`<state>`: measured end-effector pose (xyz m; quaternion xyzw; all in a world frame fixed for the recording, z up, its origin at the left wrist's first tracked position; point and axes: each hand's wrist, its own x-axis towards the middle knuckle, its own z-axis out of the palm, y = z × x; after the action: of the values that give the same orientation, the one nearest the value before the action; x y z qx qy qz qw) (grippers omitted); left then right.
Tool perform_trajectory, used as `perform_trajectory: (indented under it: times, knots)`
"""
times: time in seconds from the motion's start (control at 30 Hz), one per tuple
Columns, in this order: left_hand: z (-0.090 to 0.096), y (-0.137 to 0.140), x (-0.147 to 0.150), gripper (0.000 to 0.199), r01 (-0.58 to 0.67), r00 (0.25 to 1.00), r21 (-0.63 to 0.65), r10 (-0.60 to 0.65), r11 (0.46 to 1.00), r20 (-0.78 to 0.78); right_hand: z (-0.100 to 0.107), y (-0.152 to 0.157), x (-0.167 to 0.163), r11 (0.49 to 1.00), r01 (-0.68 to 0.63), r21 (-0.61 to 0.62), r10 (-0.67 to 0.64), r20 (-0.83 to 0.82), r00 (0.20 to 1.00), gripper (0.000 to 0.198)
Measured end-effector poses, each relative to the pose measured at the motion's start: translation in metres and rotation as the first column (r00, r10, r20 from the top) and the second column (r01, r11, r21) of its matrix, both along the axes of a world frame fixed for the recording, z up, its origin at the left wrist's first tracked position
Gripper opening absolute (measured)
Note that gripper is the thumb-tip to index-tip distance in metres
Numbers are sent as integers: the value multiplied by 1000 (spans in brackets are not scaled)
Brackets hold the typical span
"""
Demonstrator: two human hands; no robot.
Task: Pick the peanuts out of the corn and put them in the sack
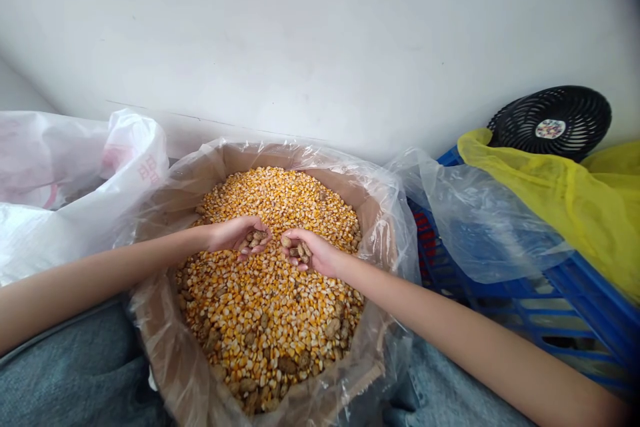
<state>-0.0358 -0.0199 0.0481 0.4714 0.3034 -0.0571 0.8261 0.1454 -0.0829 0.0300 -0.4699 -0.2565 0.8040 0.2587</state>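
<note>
My left hand is cupped above the corn kernels, its fingers curled round several peanuts in their shells. Facing it, my right hand is curled round more unshelled peanuts. A small gap separates the two hands. Yellow and white kernels fill a box lined with a clear plastic bag. Other brown peanuts lie among the kernels, mostly along the near side and the right edge.
On the left stands a white plastic sack. At the right is a blue plastic crate, with clear plastic, a yellow mesh bag and a black fan-like round grille on or by it. A white wall rises behind.
</note>
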Motion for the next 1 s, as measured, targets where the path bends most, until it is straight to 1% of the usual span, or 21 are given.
perform_trajectory:
  times: [0.1, 0.17, 0.27, 0.37, 0.5, 0.6, 0.77, 0.87, 1.0]
  knots:
    - [2, -1, 1, 25, -54, 998, -37, 55, 998, 30, 1, 2, 4, 1000, -9, -10, 8, -154, 988, 15]
    - [3, -3, 2, 28, -102, 994, -40, 103, 994, 43, 3, 3, 5, 1000, -13, -7, 11, -216, 976, 16]
    - [6, -5, 4, 31, -149, 988, -28, 150, 988, 34, 4, 3, 5, 1000, -4, -15, 0, -219, 976, 19]
    - [7, -6, 4, 28, -184, 982, -33, 185, 982, 26, 4, 3, 4, 999, -5, -33, 0, -174, 985, 25]
    - [4, -6, 4, 21, -228, 974, -55, 228, 972, -2, 5, 0, 2, 999, -51, -2, 50, -171, 984, 21]
    - [1, -7, 4, 21, -221, 975, -33, 220, 975, -22, 7, -1, 1, 996, -85, 40, 91, -202, 975, 20]
    - [-3, -11, 5, 23, -142, 990, 7, 142, 990, -13, 10, -3, 0, 996, -54, 66, 65, -177, 982, 28]
    - [-3, -13, 6, 24, -118, 993, 27, 118, 993, -5, 10, -4, 0, 996, -51, 69, 63, -188, 980, 33]
    - [-3, -14, 6, 25, -109, 994, 58, 111, 992, -19, 9, -4, 0, 997, -49, 68, 62, -199, 978, 28]
